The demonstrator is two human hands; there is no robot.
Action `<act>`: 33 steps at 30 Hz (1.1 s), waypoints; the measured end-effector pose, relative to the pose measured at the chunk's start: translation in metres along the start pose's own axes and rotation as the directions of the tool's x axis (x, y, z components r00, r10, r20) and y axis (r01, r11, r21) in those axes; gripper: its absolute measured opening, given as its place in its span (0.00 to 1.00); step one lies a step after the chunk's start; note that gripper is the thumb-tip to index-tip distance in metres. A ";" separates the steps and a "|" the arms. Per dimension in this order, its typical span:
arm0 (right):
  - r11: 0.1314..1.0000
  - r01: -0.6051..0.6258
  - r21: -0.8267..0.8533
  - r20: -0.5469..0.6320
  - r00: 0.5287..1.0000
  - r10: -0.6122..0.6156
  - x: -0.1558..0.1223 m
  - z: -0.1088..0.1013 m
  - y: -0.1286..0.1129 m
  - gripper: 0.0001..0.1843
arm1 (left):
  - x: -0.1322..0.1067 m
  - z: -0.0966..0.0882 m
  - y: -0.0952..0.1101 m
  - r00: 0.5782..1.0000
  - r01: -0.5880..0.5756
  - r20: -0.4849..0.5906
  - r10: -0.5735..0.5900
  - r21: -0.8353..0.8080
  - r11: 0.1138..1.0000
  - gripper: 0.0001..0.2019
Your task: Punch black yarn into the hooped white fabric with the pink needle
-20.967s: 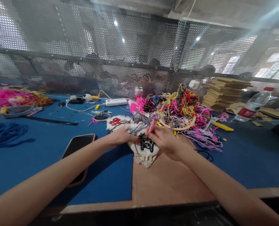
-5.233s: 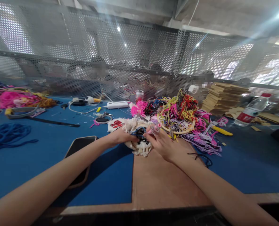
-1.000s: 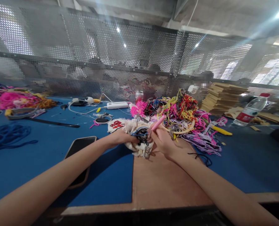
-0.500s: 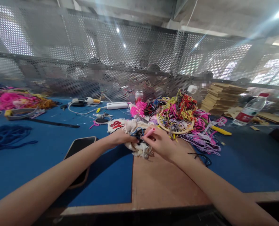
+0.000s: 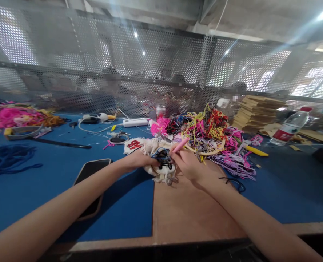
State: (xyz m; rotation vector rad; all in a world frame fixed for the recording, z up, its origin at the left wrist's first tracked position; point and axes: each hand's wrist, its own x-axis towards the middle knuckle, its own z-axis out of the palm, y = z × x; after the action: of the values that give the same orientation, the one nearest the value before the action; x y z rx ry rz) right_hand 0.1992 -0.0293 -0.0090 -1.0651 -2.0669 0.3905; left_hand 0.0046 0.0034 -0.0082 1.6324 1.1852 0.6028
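My left hand grips the left side of a bunched cream cloth, its thumb lying on the work. Dark and blue yarn loops cover the middle of this cloth, and red stitching shows on its far left part. My right hand is closed around a slim pink-handled tool, held like a pen at the right edge of the loops. The handle tilts up to the right; its working tip is hidden by my fingers. Grey yarn ends hang from the cloth's near edge.
Behind the cloth lies a heap of coloured yarn with a wooden hoop. A phone rests by my left forearm. A bottle and stacked brown cardboard stand at right. A perforated metal screen closes off the back.
My right hand has shifted slightly right and up with the pink-handled tool, uncovering more of the dark loops. My left hand has stayed in place on the cloth.
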 end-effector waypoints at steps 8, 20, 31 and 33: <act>0.997 0.026 0.072 -0.017 1.000 -0.025 0.000 0.001 0.006 0.10 | 0.000 0.001 0.001 0.999 -0.013 0.039 0.014 -0.026 1.000 0.14; 0.977 -0.052 0.209 -0.004 0.999 0.054 -0.001 0.001 0.004 0.12 | 0.000 -0.001 0.000 1.000 -0.014 0.024 0.015 -0.028 1.000 0.16; 0.559 -0.408 0.722 0.176 0.890 0.421 0.012 -0.001 0.006 0.18 | -0.006 0.002 0.012 0.999 0.011 -0.049 -0.011 0.003 1.000 0.23; 0.516 -0.429 0.741 0.217 0.881 0.421 0.013 -0.004 0.006 0.18 | -0.004 0.002 0.010 0.997 0.006 -0.074 -0.004 0.022 1.000 0.25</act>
State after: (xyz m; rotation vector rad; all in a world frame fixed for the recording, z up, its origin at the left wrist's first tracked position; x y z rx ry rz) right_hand 0.2010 -0.0158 -0.0041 -0.9741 -1.3241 1.4083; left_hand 0.0089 -0.0013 0.0007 1.6374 1.2535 0.6541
